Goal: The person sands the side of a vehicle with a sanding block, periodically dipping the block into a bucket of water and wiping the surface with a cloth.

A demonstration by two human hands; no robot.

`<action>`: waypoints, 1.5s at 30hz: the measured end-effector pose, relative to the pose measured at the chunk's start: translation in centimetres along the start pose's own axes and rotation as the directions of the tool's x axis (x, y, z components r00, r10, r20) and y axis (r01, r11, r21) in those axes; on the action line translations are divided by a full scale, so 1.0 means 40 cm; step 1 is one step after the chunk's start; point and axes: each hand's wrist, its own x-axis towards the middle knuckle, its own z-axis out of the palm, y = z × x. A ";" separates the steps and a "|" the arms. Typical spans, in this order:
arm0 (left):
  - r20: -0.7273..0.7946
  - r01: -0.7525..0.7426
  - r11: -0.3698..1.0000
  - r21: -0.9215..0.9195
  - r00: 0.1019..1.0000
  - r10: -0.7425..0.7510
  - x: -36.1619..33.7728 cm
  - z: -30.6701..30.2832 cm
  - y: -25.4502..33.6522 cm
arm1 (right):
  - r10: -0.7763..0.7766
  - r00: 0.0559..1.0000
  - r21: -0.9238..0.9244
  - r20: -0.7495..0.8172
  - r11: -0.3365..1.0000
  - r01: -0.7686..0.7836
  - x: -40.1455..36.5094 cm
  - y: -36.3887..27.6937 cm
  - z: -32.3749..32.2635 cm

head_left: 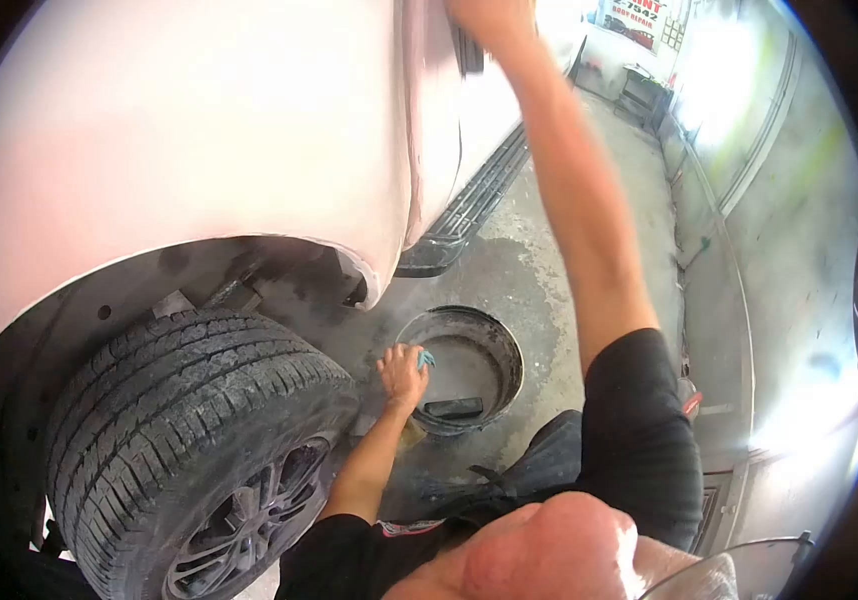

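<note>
My left hand (404, 374) is closed on a small teal piece (427, 357), perhaps sandpaper or cloth, at the left rim of a round tub (514, 350). A dark rectangular block (454, 408) lies in the tub, by its near side. My right arm is stretched far up, and my right hand (494, 18) is at the dark door handle area of the pale pinkish vehicle panel (249, 110). The top edge of the view cuts off that hand, hiding its fingers. Below the panel's wheel arch, a large black tire (209, 390) stands left of my left arm.
A black running board (474, 205) runs along the vehicle's lower side. The stained concrete floor (549, 290) lies between it and the pale wall (749, 260) on the right. A sign (637, 20) and a dark cart-like object (641, 90) are at the far end.
</note>
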 end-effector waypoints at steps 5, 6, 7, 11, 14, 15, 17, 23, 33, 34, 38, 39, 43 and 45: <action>-0.005 -0.004 1.000 0.017 1.000 0.004 -0.001 -0.006 -0.001 | 0.033 0.991 -0.126 0.130 0.992 -0.016 -0.228 -0.054 -0.020; -0.014 -0.002 1.000 0.018 1.000 0.002 -0.002 -0.006 -0.002 | 0.035 0.992 -0.088 0.122 0.996 -0.024 -0.361 -0.048 -0.007; -0.022 0.005 1.000 0.015 1.000 -0.005 -0.009 -0.002 0.002 | -0.037 0.997 0.021 0.063 0.999 0.036 -0.467 -0.034 0.002; -0.042 -0.031 0.999 0.013 0.999 0.032 -0.002 -0.001 -0.009 | 0.051 0.986 -0.097 0.156 0.995 -0.036 -0.340 -0.048 -0.018; -0.010 0.000 1.000 0.027 1.000 0.000 -0.006 -0.005 0.007 | 0.235 0.939 0.009 0.253 0.970 -0.245 -0.012 -0.080 -0.062; 0.000 0.009 0.999 0.031 1.000 -0.009 -0.002 -0.002 0.008 | 0.167 0.965 0.004 0.201 0.985 -0.171 -0.026 -0.068 -0.047; 0.005 0.008 0.999 0.038 1.000 -0.008 0.004 -0.004 0.006 | 0.024 0.996 -0.025 0.090 0.999 -0.022 -0.110 -0.031 -0.003; -0.013 0.001 0.999 0.040 1.000 0.000 -0.013 0.010 -0.007 | -0.012 0.996 -0.051 0.094 0.999 0.016 -0.453 -0.055 -0.020; 0.002 -0.015 0.998 0.063 1.000 0.015 -0.005 0.002 -0.007 | 0.081 0.993 -0.120 0.083 0.990 -0.071 -0.214 -0.067 -0.004; -0.020 -0.022 0.999 0.047 1.000 0.023 -0.004 0.014 -0.019 | 0.070 0.992 -0.103 0.102 0.993 -0.059 -0.315 -0.065 0.001; -0.020 -0.029 0.999 0.041 0.999 0.030 -0.012 0.002 -0.005 | 0.043 0.995 -0.117 0.085 0.993 -0.033 -0.255 -0.042 -0.013; -0.028 -0.032 0.999 0.040 0.999 0.033 0.000 0.004 -0.005 | 0.080 0.988 -0.132 0.135 0.989 -0.062 -0.139 -0.041 -0.017; -0.014 -0.022 0.997 0.070 1.000 0.023 -0.002 0.012 0.002 | 0.030 0.999 -0.120 0.019 0.992 -0.028 0.091 -0.073 -0.021; -0.001 -0.017 0.995 0.096 1.000 0.017 -0.003 0.003 0.005 | -0.010 1.000 -0.104 0.025 0.994 0.012 0.048 -0.057 -0.015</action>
